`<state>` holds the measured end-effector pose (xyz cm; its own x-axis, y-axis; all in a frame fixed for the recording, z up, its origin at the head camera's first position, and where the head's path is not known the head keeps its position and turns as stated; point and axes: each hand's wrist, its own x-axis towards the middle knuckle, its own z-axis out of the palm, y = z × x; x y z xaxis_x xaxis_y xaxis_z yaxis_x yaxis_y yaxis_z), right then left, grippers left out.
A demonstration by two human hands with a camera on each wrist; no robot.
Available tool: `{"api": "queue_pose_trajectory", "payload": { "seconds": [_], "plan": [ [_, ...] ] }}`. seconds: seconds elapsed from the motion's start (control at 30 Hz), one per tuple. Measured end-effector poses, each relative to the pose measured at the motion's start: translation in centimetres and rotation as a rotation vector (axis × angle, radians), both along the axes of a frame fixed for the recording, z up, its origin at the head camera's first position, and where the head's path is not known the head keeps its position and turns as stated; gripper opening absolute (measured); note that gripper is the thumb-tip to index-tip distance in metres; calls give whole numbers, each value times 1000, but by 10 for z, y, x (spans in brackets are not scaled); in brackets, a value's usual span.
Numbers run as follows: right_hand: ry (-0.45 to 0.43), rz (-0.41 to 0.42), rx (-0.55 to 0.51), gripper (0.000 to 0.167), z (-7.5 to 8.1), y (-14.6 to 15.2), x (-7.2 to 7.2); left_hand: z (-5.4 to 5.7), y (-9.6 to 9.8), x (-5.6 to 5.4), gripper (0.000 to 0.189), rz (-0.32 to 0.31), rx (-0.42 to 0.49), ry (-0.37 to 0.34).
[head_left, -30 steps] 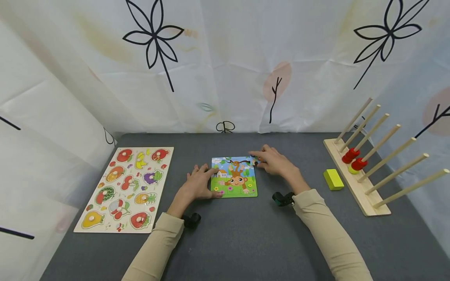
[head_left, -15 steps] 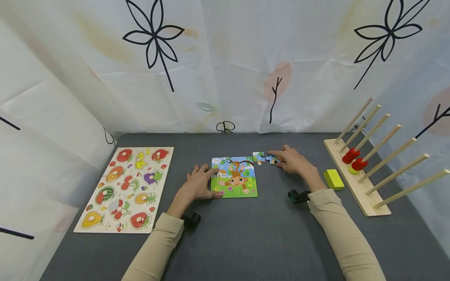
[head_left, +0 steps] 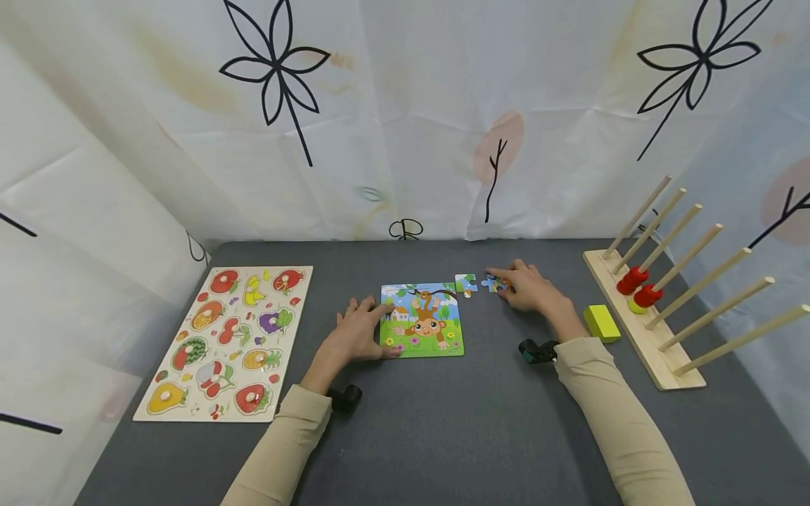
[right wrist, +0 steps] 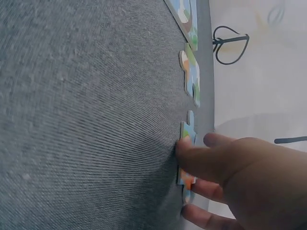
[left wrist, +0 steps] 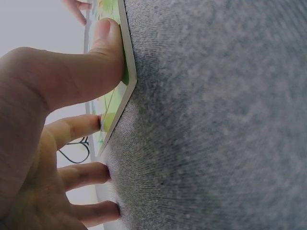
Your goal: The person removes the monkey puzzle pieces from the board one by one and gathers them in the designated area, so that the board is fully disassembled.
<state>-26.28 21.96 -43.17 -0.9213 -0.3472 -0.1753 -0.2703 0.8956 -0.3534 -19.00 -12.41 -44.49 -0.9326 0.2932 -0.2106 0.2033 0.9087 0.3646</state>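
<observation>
A square monkey jigsaw puzzle (head_left: 425, 327) lies at the middle of the dark table. At its left side rests my left hand (head_left: 357, 332), fingers spread. In the left wrist view the thumb (left wrist: 108, 52) presses on the puzzle's near corner, and two fingertips touch the cloth. To the puzzle's right, my right hand (head_left: 530, 289) pinches a blue puzzle piece (head_left: 490, 284) between thumb and index finger, low at the table; part of the piece is hidden by the fingers. Between that piece and the puzzle's upper right corner lies another loose puzzle piece (head_left: 466, 282).
A fruit puzzle board (head_left: 211, 379) lies on the left. On the right stands a wooden peg rack (head_left: 658, 344) with slanting pegs and a few red and yellow beads (head_left: 647, 296). A yellow block (head_left: 601, 323) sits beside it. A white patterned curtain (head_left: 411, 140) hangs behind.
The right hand has left the piece by the puzzle's corner and moved right to another piece, which has shifted slightly right. The left hand has stayed in place.
</observation>
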Motion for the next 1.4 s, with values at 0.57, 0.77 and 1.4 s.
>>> {"api": "queue_pose_trajectory", "payload": {
  "seconds": [0.57,0.77,1.4],
  "plan": [
    [56,-73,13,51,-3,-6,3,1,1,0,86,1,-2,-7],
    [112,-54,-19,50,-4,-9,6,0,1,-1,86,3,-5,-15],
    [206,69,-197,41,-7,-63,18,1,1,0,86,12,-4,-14]
  ]
}}
